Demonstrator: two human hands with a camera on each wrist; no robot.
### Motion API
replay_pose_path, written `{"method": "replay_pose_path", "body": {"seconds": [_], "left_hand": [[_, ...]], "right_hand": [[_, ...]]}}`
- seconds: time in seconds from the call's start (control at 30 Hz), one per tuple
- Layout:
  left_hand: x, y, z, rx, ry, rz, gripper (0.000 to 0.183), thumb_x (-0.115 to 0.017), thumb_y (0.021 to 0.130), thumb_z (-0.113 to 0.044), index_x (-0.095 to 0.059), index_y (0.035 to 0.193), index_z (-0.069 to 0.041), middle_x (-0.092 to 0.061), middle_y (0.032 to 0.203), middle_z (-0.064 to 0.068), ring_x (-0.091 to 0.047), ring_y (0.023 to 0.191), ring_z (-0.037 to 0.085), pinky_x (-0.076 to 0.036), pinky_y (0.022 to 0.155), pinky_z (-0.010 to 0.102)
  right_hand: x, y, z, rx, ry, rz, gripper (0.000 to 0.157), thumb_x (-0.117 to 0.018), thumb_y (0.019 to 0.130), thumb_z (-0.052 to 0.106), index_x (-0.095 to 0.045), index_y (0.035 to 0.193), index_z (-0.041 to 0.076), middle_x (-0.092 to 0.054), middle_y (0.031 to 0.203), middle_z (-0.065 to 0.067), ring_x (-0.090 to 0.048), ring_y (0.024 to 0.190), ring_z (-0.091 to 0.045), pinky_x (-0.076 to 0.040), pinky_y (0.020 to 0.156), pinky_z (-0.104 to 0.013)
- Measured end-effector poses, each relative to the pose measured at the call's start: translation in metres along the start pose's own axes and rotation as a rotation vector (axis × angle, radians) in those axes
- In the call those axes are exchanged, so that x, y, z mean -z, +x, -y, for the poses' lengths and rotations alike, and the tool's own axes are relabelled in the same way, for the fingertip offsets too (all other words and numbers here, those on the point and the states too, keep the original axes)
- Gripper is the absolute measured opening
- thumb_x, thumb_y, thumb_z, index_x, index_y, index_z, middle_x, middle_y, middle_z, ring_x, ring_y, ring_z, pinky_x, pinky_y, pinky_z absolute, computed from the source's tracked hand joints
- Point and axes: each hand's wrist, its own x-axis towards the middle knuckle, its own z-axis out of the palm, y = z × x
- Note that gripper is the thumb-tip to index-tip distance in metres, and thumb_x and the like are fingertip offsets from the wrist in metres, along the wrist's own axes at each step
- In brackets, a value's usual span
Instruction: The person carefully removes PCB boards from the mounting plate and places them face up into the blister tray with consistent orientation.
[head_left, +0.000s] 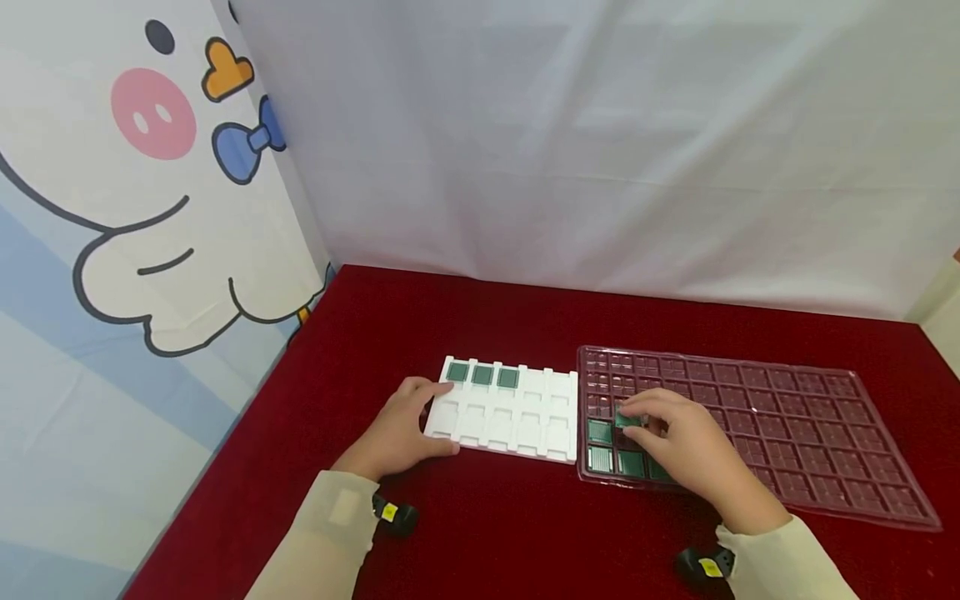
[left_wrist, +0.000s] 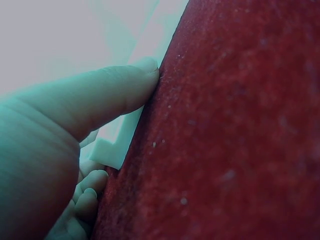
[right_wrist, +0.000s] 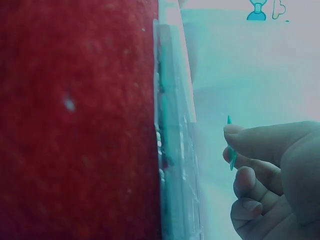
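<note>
Makeshift workbench – red felt table, white drapes, cartoon backdrop

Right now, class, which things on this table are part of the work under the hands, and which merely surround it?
Part of the work:
green chip, pinched by the right hand
clear tray, holding more chips
white tray, steadied by the left hand

Merely around:
red cloth
cartoon backdrop
white curtain

No readable text, labels, brands, numbers or signs anywhere
</note>
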Motion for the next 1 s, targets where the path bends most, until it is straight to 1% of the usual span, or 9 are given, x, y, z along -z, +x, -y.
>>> {"method": "replay_pose_path", "body": {"seconds": [0.2, 0.47, 0.7, 0.87, 1.0], "left_hand": [[-0.0014, -0.0009, 0.0015, -0.004, 0.005, 0.003, 0.086, -0.092, 0.078, -0.027, -0.050, 0.153, -0.019, -0.045, 0.145, 0.006, -0.049, 0.119, 0.025, -0.048, 0.099, 0.042], [0.0013, -0.0031, 0.0021, -0.006, 0.009, 0.000, 0.087, -0.092, 0.078, -0.027, -0.049, 0.153, -0.019, -0.044, 0.147, 0.007, -0.049, 0.119, 0.025, -0.049, 0.098, 0.043], [0.0019, -0.0019, 0.0016, -0.015, 0.014, 0.000, 0.087, -0.092, 0.078, -0.027, -0.050, 0.153, -0.018, -0.044, 0.146, 0.007, -0.050, 0.117, 0.025, -0.050, 0.097, 0.042], [0.0023, -0.0011, -0.0001, -0.015, 0.007, 0.003, 0.086, -0.092, 0.078, -0.026, -0.050, 0.153, -0.018, -0.044, 0.146, 0.008, -0.050, 0.117, 0.026, -0.050, 0.097, 0.043], [0.0016, -0.0004, -0.0014, -0.009, 0.008, 0.005, 0.086, -0.092, 0.078, -0.025, -0.050, 0.153, -0.017, -0.044, 0.146, 0.008, -0.050, 0.117, 0.026, -0.050, 0.097, 0.042]], "right_hand": [[0.0036, -0.0019, -0.0045, 0.015, 0.009, -0.010, 0.024, -0.080, 0.090, 0.008, -0.078, 0.114, 0.011, -0.069, 0.119, -0.005, -0.052, 0.078, -0.009, -0.046, 0.064, -0.029], [0.0025, -0.0006, -0.0054, 0.031, 0.002, -0.005, 0.023, -0.081, 0.090, 0.010, -0.078, 0.113, 0.012, -0.070, 0.118, -0.003, -0.052, 0.078, -0.007, -0.046, 0.064, -0.029], [0.0013, -0.0009, -0.0060, 0.012, -0.001, -0.002, 0.023, -0.081, 0.090, 0.009, -0.079, 0.112, 0.013, -0.071, 0.116, -0.001, -0.053, 0.076, -0.008, -0.048, 0.065, -0.029], [-0.0003, -0.0011, -0.0075, 0.011, -0.001, 0.007, 0.023, -0.081, 0.090, 0.010, -0.078, 0.113, 0.013, -0.071, 0.118, -0.002, -0.055, 0.080, -0.008, -0.050, 0.068, -0.031], [-0.0029, -0.0023, -0.0096, 0.008, 0.007, 0.016, 0.023, -0.081, 0.090, 0.010, -0.079, 0.112, 0.013, -0.071, 0.118, -0.003, -0.054, 0.079, -0.008, -0.049, 0.067, -0.030]]}}
